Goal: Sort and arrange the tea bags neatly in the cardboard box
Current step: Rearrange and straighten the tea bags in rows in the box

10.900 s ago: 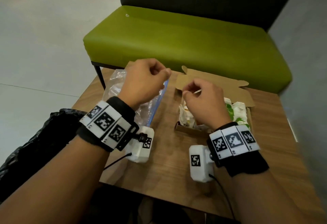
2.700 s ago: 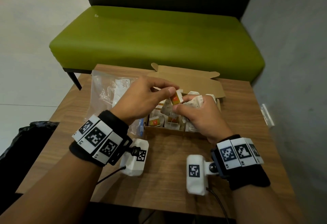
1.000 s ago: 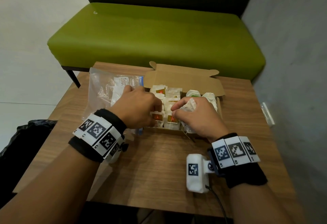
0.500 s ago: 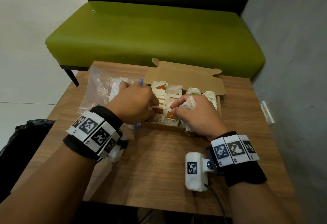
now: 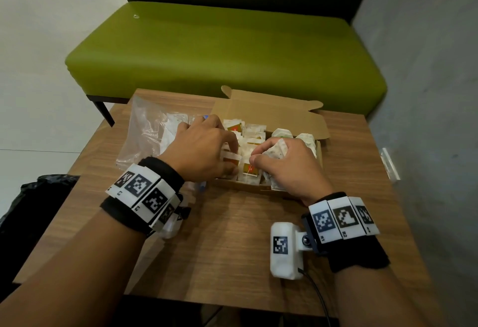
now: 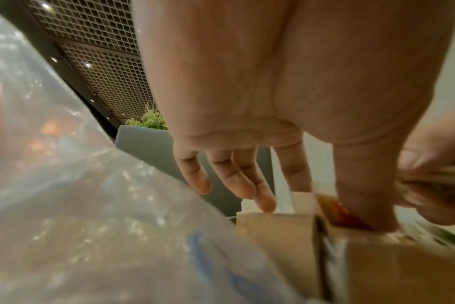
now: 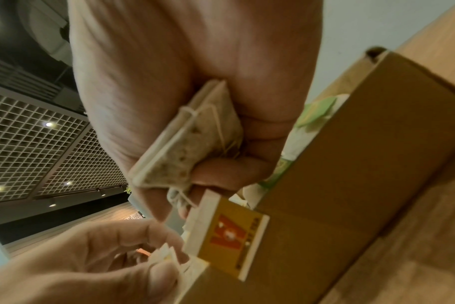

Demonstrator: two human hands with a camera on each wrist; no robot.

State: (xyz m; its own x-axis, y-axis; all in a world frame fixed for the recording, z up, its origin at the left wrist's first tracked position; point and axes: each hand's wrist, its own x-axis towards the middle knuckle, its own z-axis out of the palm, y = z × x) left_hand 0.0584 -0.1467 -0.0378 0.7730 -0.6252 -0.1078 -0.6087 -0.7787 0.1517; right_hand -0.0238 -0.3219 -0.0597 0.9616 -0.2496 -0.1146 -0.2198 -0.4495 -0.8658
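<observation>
My right hand (image 5: 289, 169) grips spare tea bags (image 7: 190, 144) in its palm above the cardboard box (image 5: 271, 117). My left hand (image 5: 204, 151) pinches a red-tagged bag (image 5: 230, 160) in the near row under its fingertips. I judge: seat it upright, tag up, level with its neighbours.

The box (image 5: 292, 192) sits mid-frame on the table (image 5: 232, 249), tea bags (image 5: 254, 135) standing inside it. A plastic bag (image 5: 147, 132) lies just left of it. A sofa (image 5: 219, 50) fills the upper frame behind the table.
</observation>
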